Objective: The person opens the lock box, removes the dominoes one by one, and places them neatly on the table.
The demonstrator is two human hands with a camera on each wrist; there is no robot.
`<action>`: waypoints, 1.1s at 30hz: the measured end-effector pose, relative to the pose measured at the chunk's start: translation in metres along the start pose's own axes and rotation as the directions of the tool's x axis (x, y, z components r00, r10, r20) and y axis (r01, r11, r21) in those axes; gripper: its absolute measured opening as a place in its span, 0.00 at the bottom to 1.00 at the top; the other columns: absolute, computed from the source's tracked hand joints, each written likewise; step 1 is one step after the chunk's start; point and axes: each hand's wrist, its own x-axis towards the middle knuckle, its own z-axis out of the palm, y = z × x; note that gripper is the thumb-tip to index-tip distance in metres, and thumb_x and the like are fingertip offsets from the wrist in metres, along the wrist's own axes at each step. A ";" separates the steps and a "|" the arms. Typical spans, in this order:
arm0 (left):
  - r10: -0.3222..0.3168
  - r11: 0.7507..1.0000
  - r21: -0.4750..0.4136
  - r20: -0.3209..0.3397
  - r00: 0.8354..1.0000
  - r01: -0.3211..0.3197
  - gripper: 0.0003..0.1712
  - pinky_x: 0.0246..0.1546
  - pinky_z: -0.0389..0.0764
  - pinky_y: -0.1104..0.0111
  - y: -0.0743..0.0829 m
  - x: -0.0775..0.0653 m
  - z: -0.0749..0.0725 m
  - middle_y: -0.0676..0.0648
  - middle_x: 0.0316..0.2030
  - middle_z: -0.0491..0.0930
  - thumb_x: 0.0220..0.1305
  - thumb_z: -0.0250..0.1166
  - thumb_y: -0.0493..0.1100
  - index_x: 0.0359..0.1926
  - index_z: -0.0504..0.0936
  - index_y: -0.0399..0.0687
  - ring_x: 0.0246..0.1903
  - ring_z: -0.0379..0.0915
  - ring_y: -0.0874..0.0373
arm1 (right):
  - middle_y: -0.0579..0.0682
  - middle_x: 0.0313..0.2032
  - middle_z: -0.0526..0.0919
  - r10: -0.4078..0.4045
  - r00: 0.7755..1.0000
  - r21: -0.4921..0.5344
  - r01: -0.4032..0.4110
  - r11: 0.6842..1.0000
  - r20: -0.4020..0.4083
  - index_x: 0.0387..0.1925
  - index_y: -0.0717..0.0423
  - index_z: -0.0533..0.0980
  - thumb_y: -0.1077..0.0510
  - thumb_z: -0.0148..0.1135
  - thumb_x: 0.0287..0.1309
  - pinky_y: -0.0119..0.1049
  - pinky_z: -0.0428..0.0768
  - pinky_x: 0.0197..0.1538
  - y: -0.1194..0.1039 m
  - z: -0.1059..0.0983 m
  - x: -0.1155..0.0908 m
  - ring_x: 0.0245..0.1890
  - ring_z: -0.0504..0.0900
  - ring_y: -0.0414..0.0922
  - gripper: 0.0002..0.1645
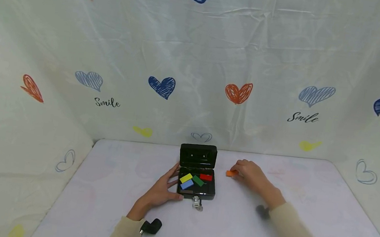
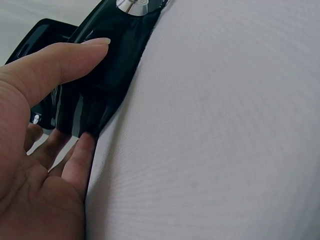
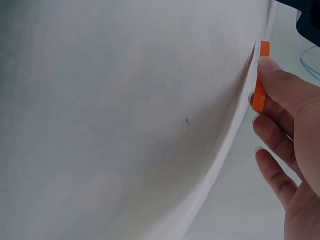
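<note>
A small black cash box stands with its lid raised at the back. Inside lie a yellow block, a blue block, a green block and a red block. My left hand holds the box at its left side, thumb across the front wall and fingers spread along the side. To the right of the box, my right hand pinches an orange block between thumb and fingers. The right wrist view shows the orange block gripped near its middle.
A silver lock with keys hangs at the front of the box. The white-covered table extends around it. A white sheet printed with hearts rises behind and at both sides.
</note>
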 end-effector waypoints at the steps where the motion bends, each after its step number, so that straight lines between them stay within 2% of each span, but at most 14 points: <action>1: 0.001 1.000 0.001 0.001 1.000 -0.001 0.70 0.72 0.74 0.49 0.000 0.000 0.000 0.35 0.81 0.54 0.53 0.80 0.28 0.87 0.45 0.54 0.75 0.62 0.32 | 0.46 0.33 0.85 -0.004 1.000 0.003 0.004 1.000 -0.001 0.38 0.58 0.89 0.68 0.81 0.50 0.40 0.87 0.40 0.000 0.000 0.000 0.36 0.84 0.47 0.12; 18: -0.007 1.000 -0.006 0.008 1.000 0.007 0.70 0.71 0.75 0.49 0.002 0.000 0.000 0.33 0.80 0.55 0.54 0.80 0.28 0.87 0.44 0.51 0.74 0.63 0.31 | 0.48 0.33 0.86 0.035 0.998 0.031 -0.036 0.999 0.044 0.39 0.59 0.89 0.70 0.81 0.50 0.40 0.90 0.43 -0.002 -0.002 0.001 0.35 0.84 0.47 0.13; 24: -0.007 1.000 -0.011 0.006 1.000 0.007 0.70 0.72 0.74 0.49 0.002 -0.001 0.000 0.34 0.81 0.55 0.53 0.80 0.28 0.87 0.44 0.51 0.75 0.62 0.32 | 0.49 0.35 0.86 0.020 1.000 0.012 -0.020 1.000 -0.001 0.39 0.60 0.89 0.70 0.81 0.50 0.42 0.90 0.43 -0.009 -0.006 0.001 0.37 0.85 0.49 0.13; 33: -0.001 1.000 -0.006 0.009 1.000 0.002 0.70 0.73 0.73 0.50 0.002 -0.001 0.000 0.35 0.81 0.54 0.53 0.80 0.28 0.87 0.44 0.51 0.76 0.61 0.33 | 0.48 0.36 0.86 -0.063 0.987 0.041 0.070 0.997 -0.146 0.39 0.58 0.89 0.67 0.81 0.50 0.42 0.88 0.42 -0.034 -0.017 0.007 0.37 0.84 0.49 0.13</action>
